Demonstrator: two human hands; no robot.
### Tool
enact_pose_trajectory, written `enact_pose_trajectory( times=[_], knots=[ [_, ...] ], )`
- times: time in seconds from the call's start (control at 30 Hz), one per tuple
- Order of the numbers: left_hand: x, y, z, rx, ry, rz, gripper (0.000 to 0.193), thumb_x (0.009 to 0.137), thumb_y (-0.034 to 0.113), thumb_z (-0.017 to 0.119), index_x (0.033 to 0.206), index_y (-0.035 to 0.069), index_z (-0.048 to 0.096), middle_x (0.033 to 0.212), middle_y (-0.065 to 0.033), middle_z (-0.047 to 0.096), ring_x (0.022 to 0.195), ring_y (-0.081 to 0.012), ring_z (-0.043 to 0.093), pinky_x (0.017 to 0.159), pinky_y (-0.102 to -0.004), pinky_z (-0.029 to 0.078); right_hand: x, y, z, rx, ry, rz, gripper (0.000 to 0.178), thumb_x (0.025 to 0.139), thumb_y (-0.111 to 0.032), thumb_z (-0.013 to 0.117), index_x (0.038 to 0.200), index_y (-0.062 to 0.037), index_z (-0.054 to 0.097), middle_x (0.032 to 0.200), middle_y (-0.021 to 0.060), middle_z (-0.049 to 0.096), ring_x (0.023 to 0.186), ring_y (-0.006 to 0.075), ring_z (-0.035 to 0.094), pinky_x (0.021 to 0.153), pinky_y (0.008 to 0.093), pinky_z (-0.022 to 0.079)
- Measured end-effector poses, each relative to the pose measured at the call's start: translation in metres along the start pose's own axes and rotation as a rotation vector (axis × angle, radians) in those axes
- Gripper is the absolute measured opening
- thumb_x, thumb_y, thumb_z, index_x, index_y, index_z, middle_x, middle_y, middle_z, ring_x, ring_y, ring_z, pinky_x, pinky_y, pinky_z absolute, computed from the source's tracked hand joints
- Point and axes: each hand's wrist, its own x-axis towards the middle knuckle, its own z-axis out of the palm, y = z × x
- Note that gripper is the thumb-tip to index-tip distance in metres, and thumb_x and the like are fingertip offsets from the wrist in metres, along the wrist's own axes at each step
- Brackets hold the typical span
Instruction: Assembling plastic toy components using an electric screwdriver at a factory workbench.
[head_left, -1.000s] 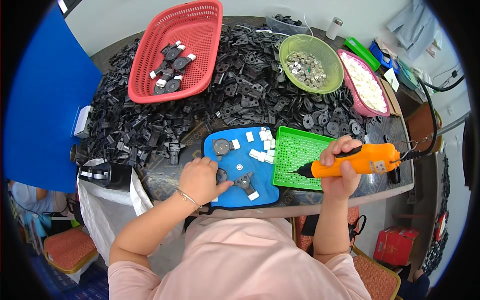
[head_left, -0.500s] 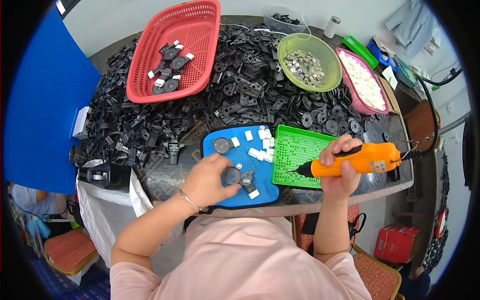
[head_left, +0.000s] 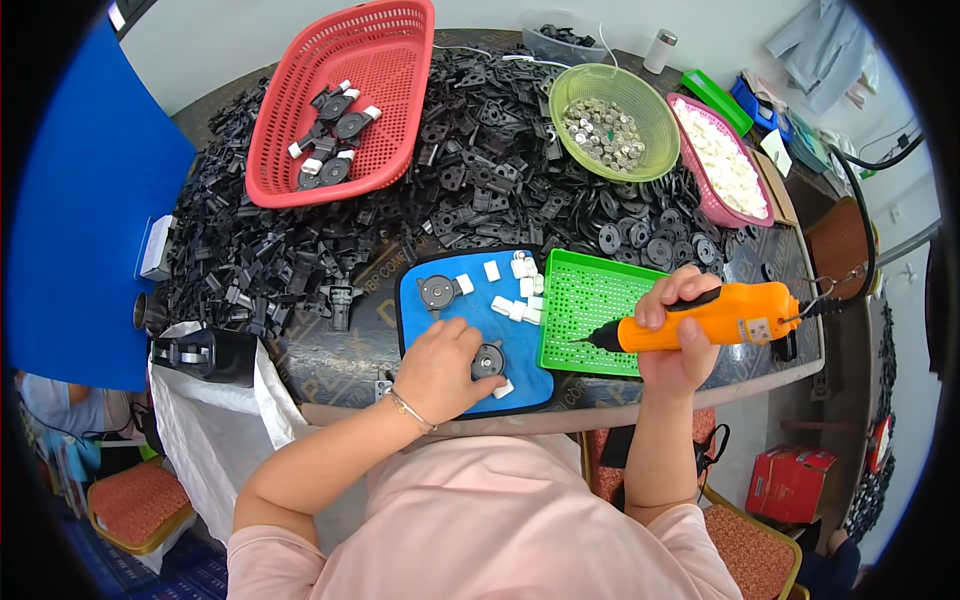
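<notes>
On a blue mat [head_left: 527, 350], my left hand [head_left: 440, 366] closes its thumb and fingers around a round black plastic disc [head_left: 489, 360]. This disc lies over a black bracket mostly hidden beneath it, with a white block [head_left: 503, 388] showing at its lower right. Another black disc piece [head_left: 437, 291] with a white end lies near the mat's upper left. Several loose white blocks [head_left: 516, 309] sit on the mat's right side. My right hand [head_left: 680, 352] grips an orange electric screwdriver [head_left: 752, 314], its bit pointing left above a green perforated tray [head_left: 600, 290].
Black plastic parts [head_left: 490, 130] heap across the table behind the mat. A red basket [head_left: 400, 130] holds several assembled pieces. Farther right stand a yellow-green bowl [head_left: 650, 110] of metal bits and a pink basket [head_left: 742, 213] of white pieces. A cable [head_left: 862, 215] leads from the screwdriver.
My left hand has moved slightly right, bringing the disc over the bracket that lay beside it. The small round metal bit on the mat no longer shows. My right hand keeps its place.
</notes>
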Motion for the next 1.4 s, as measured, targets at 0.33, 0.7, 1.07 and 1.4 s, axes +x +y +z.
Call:
enact_pose_trajectory(
  times=[0.33, 0.7, 1.07, 1.4],
  knots=[
    [-0.003, -0.005, 0.002, -0.077, 0.041, 0.028, 0.043, 0.062, 0.024, 0.078, 0.093, 0.0, 0.062, 0.088, -0.0131, 0.057, 0.087, -0.0317, 0.055, 0.077, -0.0382, 0.046, 0.004, 0.004, 0.008, 0.089, 0.053, 0.002, 0.029, 0.075, -0.011, 0.069, 0.094, -0.0026, 0.049, 0.088, 0.01, 0.049, 0.067, 0.0161, 0.053, 0.061, 0.028, 0.047],
    [-0.009, -0.002, 0.013, -0.159, 0.016, -0.049, 0.043, 0.064, 0.022, 0.078, 0.098, 0.0, 0.061, 0.094, -0.0134, 0.059, 0.09, -0.0315, 0.056, 0.077, -0.0375, 0.048, 0.002, 0.008, 0.006, -0.031, -0.011, -0.001, 0.027, 0.077, -0.015, 0.065, 0.095, -0.0042, 0.048, 0.088, 0.0085, 0.047, 0.066, 0.0159, 0.051, 0.06, 0.028, 0.044],
    [0.016, -0.014, 0.024, -0.323, -0.083, 0.11, 0.049, 0.062, 0.012, 0.078, 0.107, 0.002, 0.06, 0.097, -0.0127, 0.059, 0.089, -0.0299, 0.057, 0.079, -0.0349, 0.047, 0.001, 0.034, 0.004, -0.34, -0.069, -0.143, 0.022, 0.078, -0.005, 0.065, 0.093, -0.0011, 0.048, 0.086, 0.0115, 0.05, 0.063, 0.0143, 0.053, 0.059, 0.0249, 0.047],
    [0.017, -0.014, 0.024, -0.327, -0.112, 0.077, 0.05, 0.061, 0.012, 0.079, 0.106, 0.003, 0.061, 0.096, -0.0113, 0.059, 0.09, -0.029, 0.057, 0.08, -0.0348, 0.047, 0.003, 0.041, -0.003, -0.399, -0.064, -0.137, 0.023, 0.078, -0.004, 0.064, 0.093, -0.001, 0.048, 0.087, 0.0112, 0.049, 0.063, 0.0142, 0.052, 0.058, 0.0243, 0.046]
  ],
)
